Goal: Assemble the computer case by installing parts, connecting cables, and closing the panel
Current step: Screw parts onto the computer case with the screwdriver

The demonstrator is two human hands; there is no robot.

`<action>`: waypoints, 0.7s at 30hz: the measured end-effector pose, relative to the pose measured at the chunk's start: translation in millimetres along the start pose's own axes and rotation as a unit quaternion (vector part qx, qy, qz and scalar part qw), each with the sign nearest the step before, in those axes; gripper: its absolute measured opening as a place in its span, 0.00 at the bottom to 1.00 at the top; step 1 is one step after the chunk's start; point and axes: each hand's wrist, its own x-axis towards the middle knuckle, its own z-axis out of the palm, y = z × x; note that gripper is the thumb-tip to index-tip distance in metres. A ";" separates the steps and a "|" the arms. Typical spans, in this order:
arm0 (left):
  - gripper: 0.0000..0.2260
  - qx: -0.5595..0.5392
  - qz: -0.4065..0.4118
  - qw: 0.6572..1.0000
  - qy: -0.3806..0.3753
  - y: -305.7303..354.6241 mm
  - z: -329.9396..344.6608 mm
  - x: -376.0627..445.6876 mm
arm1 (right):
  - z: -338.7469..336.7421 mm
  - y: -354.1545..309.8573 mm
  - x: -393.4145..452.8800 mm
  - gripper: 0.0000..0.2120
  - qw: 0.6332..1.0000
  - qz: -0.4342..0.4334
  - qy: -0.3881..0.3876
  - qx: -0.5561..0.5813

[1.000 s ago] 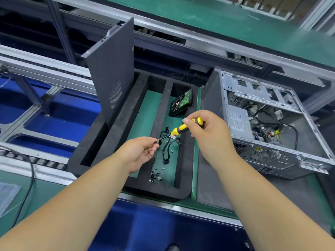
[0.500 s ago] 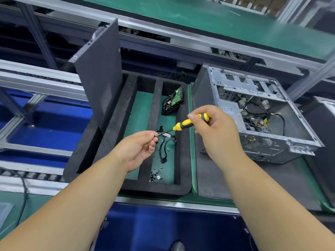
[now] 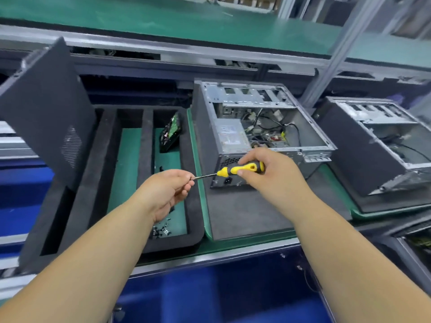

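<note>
An open computer case (image 3: 258,127) lies on its side on a grey mat, its inside full of cables and a power supply. My right hand (image 3: 268,173) grips a yellow and black screwdriver (image 3: 240,170) in front of the case's near corner. My left hand (image 3: 172,190) pinches at the screwdriver's metal tip; whether a screw sits there is hidden by the fingers. The dark side panel (image 3: 46,113) stands tilted in the black foam tray (image 3: 98,164) at left. A green circuit board (image 3: 171,134) leans in the tray's far end.
Small dark screws (image 3: 161,230) lie piled at the near end of the tray's right slot. A second open case (image 3: 377,141) lies to the right. A grey upright post (image 3: 335,52) rises behind the cases. Blue bins sit below the conveyor edge.
The view has swung right, and both hands with the screwdriver have moved from above the foam tray to in front of the case's near corner. The second case has come into view.
</note>
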 end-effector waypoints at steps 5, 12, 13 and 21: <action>0.08 0.092 0.100 0.991 0.016 12.5 54.2 -7.6 | -44.3 23.3 -4.6 0.07 0.988 -0.001 -0.089 -0.124; 0.08 0.179 0.179 0.967 -0.025 15.3 139.4 -13.5 | -90.3 81.9 -23.9 0.02 0.992 0.029 -0.095 -0.079; 0.08 0.177 0.183 0.966 -0.036 14.7 150.3 -13.8 | -96.7 89.7 -26.2 0.02 0.994 0.040 -0.087 -0.050; 0.09 0.180 0.186 0.965 -0.032 8.1 210.2 4.4 | -131.1 126.2 -29.0 0.07 0.988 0.105 -0.027 0.111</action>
